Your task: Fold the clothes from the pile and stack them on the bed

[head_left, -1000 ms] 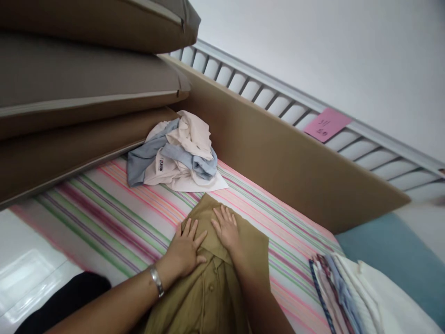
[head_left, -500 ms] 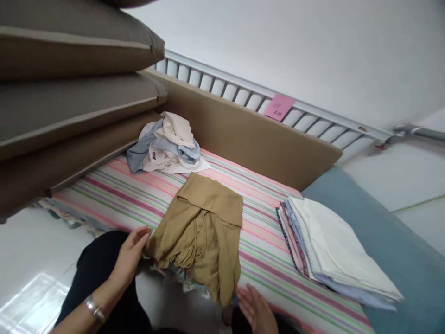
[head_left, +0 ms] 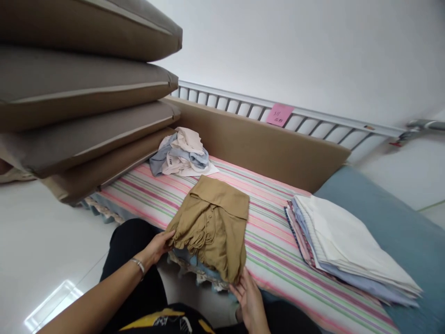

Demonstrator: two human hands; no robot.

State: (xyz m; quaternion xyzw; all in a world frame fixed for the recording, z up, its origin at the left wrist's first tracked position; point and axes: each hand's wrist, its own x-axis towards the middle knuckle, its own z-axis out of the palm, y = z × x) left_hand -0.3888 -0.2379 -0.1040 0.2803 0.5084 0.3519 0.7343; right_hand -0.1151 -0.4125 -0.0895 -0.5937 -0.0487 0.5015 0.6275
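Left hand (head_left: 158,247) has taken one near corner of the tan garment (head_left: 222,222), right hand (head_left: 251,299) apparently the other.

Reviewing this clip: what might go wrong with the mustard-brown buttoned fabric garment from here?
Its near edge lies at the edge of the pink-and-green striped sheet, so the garment might slide off if the left hand and right hand let go there. Its lower half looks rumpled, so creases could get folded in.
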